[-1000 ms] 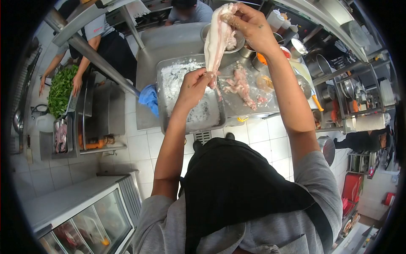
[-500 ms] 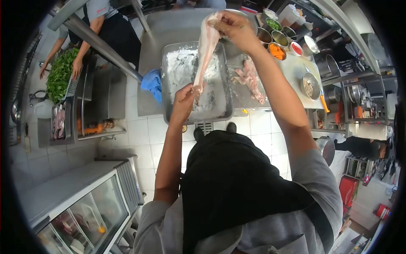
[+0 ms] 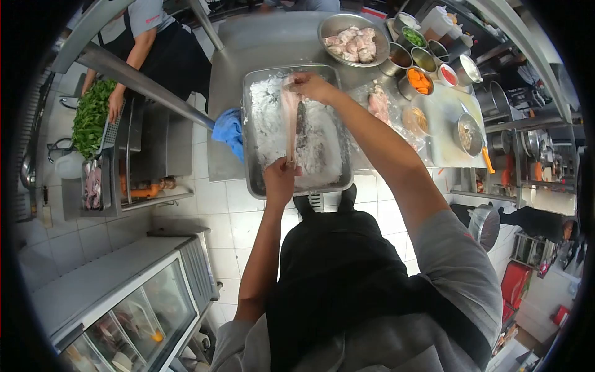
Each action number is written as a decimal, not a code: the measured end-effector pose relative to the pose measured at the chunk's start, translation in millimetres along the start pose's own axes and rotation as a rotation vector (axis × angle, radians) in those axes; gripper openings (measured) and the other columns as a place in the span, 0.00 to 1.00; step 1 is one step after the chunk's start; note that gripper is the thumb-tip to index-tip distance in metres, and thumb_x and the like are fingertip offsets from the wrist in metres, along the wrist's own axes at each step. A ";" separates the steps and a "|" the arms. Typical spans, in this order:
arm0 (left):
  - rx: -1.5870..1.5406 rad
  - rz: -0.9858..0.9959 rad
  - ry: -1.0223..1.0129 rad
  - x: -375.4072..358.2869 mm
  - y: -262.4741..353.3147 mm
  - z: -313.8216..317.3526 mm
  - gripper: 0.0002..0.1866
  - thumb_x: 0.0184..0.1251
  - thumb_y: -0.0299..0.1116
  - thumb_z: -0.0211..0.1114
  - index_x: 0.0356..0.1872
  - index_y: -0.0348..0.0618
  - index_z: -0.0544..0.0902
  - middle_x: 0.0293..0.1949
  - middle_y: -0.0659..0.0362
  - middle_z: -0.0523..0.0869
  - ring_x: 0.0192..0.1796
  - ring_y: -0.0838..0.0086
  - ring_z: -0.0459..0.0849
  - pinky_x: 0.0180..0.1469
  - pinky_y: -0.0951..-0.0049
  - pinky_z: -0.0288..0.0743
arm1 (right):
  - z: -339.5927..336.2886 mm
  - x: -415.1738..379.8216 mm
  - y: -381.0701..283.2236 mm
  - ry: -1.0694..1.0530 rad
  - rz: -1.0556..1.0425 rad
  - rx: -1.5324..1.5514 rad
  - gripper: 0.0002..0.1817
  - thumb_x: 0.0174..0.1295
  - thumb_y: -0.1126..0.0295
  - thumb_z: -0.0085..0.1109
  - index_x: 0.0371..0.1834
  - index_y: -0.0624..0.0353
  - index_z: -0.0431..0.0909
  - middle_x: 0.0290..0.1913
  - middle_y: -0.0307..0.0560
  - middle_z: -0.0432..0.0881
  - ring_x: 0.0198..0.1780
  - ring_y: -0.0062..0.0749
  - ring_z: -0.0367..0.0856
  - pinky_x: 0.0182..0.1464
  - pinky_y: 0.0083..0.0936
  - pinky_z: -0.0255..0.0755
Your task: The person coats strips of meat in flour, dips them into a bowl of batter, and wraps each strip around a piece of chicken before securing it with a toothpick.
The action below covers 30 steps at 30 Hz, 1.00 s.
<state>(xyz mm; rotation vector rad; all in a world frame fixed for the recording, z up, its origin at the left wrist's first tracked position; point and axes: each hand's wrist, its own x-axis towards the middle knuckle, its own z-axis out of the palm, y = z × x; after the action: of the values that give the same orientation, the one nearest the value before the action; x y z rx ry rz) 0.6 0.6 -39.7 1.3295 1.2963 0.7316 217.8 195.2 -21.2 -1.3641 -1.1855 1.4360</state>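
Note:
A long pale strip of raw meat (image 3: 289, 121) is stretched over the metal tray (image 3: 253, 167), which holds white powder. My left hand (image 3: 282, 180) pinches its near end above the tray's front part. At the far end, my right hand (image 3: 312, 88) grips the strip near the tray's back edge. More raw meat (image 3: 379, 105) lies on the steel table right of the tray, beside my right forearm. Whether the strip touches the powder I cannot tell.
A bowl of meat pieces (image 3: 352, 46) stands at the back. Several small containers, one with orange pieces (image 3: 419, 81), are at the right by a cutting board (image 3: 449, 105). A blue cloth (image 3: 229, 132) lies left. Another person's hand (image 3: 116, 103) touches leafy greens (image 3: 92, 118).
My right hand has lowered its end of the strip toward the tray, and my left hand has also moved down. The view has shifted, and the bowl of meat now shows fully.

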 end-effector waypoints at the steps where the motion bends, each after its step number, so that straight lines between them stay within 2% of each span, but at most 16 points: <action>1: -0.033 -0.001 0.022 -3.6 1.8 0.5 0.09 0.70 0.27 0.59 0.38 0.29 0.83 0.28 0.52 0.89 0.31 0.73 0.87 0.36 0.73 0.78 | 3.3 4.0 -0.8 -0.003 0.000 0.004 0.07 0.64 0.75 0.65 0.44 0.62 0.83 0.36 0.40 0.84 0.33 0.22 0.77 0.32 0.24 0.73; 3: -0.063 -0.005 0.050 -10.0 4.4 2.4 0.09 0.70 0.26 0.59 0.38 0.29 0.83 0.28 0.52 0.89 0.30 0.73 0.87 0.36 0.73 0.77 | 8.8 10.5 -3.4 -0.205 0.000 -0.113 0.08 0.60 0.70 0.68 0.41 0.60 0.83 0.35 0.45 0.85 0.35 0.29 0.80 0.36 0.29 0.74; 4: -0.061 0.021 0.038 -12.4 4.1 2.4 0.09 0.70 0.26 0.59 0.37 0.29 0.82 0.28 0.52 0.89 0.31 0.73 0.87 0.35 0.72 0.78 | 11.0 19.8 4.4 -0.212 -0.001 -0.109 0.08 0.60 0.70 0.68 0.41 0.60 0.83 0.35 0.45 0.85 0.35 0.29 0.80 0.36 0.29 0.74; 6: -0.056 0.052 0.027 -12.2 7.8 5.3 0.09 0.71 0.26 0.58 0.36 0.29 0.82 0.27 0.52 0.89 0.31 0.73 0.87 0.35 0.72 0.78 | 10.5 43.5 25.7 -0.265 -0.249 -0.753 0.12 0.56 0.64 0.68 0.38 0.59 0.83 0.36 0.51 0.85 0.37 0.41 0.83 0.40 0.36 0.76; 8: -0.134 -0.112 0.011 -10.2 14.5 7.9 0.09 0.70 0.26 0.58 0.35 0.28 0.80 0.27 0.52 0.88 0.32 0.72 0.88 0.33 0.70 0.79 | 17.9 44.3 22.1 -0.208 -0.331 -0.891 0.14 0.54 0.61 0.68 0.37 0.59 0.83 0.37 0.53 0.85 0.39 0.46 0.84 0.43 0.39 0.77; 10: -0.132 -0.102 -0.006 -5.4 9.7 5.8 0.08 0.69 0.26 0.59 0.34 0.28 0.80 0.27 0.51 0.88 0.32 0.71 0.89 0.33 0.69 0.79 | 25.4 43.7 16.9 -0.135 -0.437 -1.136 0.16 0.52 0.58 0.67 0.37 0.58 0.84 0.41 0.56 0.86 0.45 0.52 0.86 0.48 0.43 0.79; 13: -0.047 -0.120 -0.038 -4.2 5.4 4.7 0.08 0.66 0.27 0.61 0.34 0.29 0.80 0.27 0.49 0.88 0.32 0.68 0.89 0.33 0.66 0.80 | 30.5 41.9 6.0 -0.014 -0.346 -1.271 0.15 0.53 0.59 0.66 0.38 0.59 0.84 0.41 0.58 0.87 0.45 0.51 0.87 0.49 0.45 0.80; 15: 0.043 -0.144 -0.055 -2.9 4.4 3.5 0.08 0.65 0.27 0.63 0.34 0.30 0.80 0.26 0.49 0.88 0.31 0.66 0.89 0.33 0.65 0.80 | 32.5 40.2 1.8 0.063 -0.313 -1.262 0.15 0.54 0.61 0.65 0.38 0.60 0.84 0.40 0.58 0.87 0.44 0.51 0.87 0.48 0.46 0.81; 16: 0.154 -0.074 -0.091 -0.3 -8.7 2.3 0.07 0.67 0.27 0.62 0.36 0.30 0.80 0.27 0.50 0.87 0.30 0.68 0.89 0.29 0.68 0.79 | 33.5 37.5 -0.8 0.137 -0.280 -1.255 0.14 0.54 0.62 0.64 0.38 0.61 0.84 0.38 0.59 0.87 0.43 0.51 0.87 0.47 0.47 0.81; 19: 0.437 0.044 -0.136 7.5 -33.8 -4.3 0.08 0.70 0.28 0.62 0.37 0.30 0.79 0.24 0.50 0.85 0.27 0.69 0.88 0.25 0.70 0.78 | 33.6 22.8 -9.7 0.172 -0.432 -1.130 0.14 0.56 0.62 0.62 0.38 0.62 0.83 0.35 0.61 0.86 0.41 0.54 0.86 0.46 0.46 0.80; 21: 0.183 -0.156 -0.155 4.2 -15.7 -8.3 0.10 0.60 0.31 0.66 0.35 0.33 0.80 0.29 0.45 0.87 0.31 0.54 0.88 0.34 0.59 0.78 | 21.1 0.4 -8.1 0.195 -0.493 -1.034 0.13 0.57 0.62 0.62 0.36 0.61 0.82 0.34 0.60 0.85 0.40 0.56 0.85 0.43 0.46 0.79; 22: 0.208 -0.150 -0.136 -2.1 7.7 -8.0 0.10 0.60 0.31 0.65 0.37 0.33 0.79 0.29 0.44 0.87 0.32 0.53 0.88 0.36 0.59 0.78 | 14.4 -27.3 -15.5 0.206 -0.555 -0.816 0.11 0.59 0.64 0.61 0.36 0.60 0.82 0.33 0.57 0.85 0.38 0.56 0.85 0.42 0.44 0.78; 23: 0.237 -0.143 -0.106 -5.9 24.9 -8.2 0.10 0.61 0.30 0.65 0.39 0.34 0.79 0.29 0.44 0.86 0.33 0.52 0.88 0.37 0.58 0.78 | 5.6 -61.0 -31.8 0.193 -0.536 -0.740 0.10 0.54 0.65 0.65 0.34 0.58 0.83 0.34 0.58 0.85 0.41 0.55 0.85 0.45 0.45 0.78; 25: 0.424 -0.101 -0.077 -4.0 15.0 -10.6 0.10 0.63 0.30 0.64 0.42 0.35 0.78 0.29 0.44 0.87 0.35 0.53 0.88 0.40 0.59 0.79 | -23.9 -106.2 -33.1 0.201 -0.494 -0.608 0.08 0.55 0.68 0.65 0.36 0.59 0.83 0.36 0.58 0.85 0.39 0.53 0.85 0.43 0.41 0.78; 27: 0.507 -0.033 -0.102 -10.1 38.1 -10.0 0.09 0.64 0.31 0.63 0.41 0.37 0.80 0.31 0.43 0.87 0.38 0.50 0.88 0.43 0.58 0.78 | -67.8 -159.4 -39.9 0.350 -0.494 -0.562 0.06 0.58 0.76 0.63 0.39 0.61 0.82 0.36 0.50 0.87 0.37 0.37 0.86 0.41 0.31 0.78; 30: 0.810 0.046 -0.236 -6.0 41.5 -10.2 0.13 0.66 0.39 0.62 0.40 0.39 0.83 0.34 0.45 0.87 0.42 0.48 0.86 0.45 0.52 0.76 | -171.2 -226.6 -33.7 0.591 -0.365 -0.598 0.09 0.59 0.79 0.61 0.42 0.63 0.83 0.38 0.47 0.87 0.39 0.30 0.86 0.44 0.28 0.78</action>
<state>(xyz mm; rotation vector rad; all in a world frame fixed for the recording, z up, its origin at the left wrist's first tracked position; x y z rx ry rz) 1.3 5.2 3.2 2.0169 1.4235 0.0372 406.5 0.3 69.1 -1.6904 -1.4029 0.3701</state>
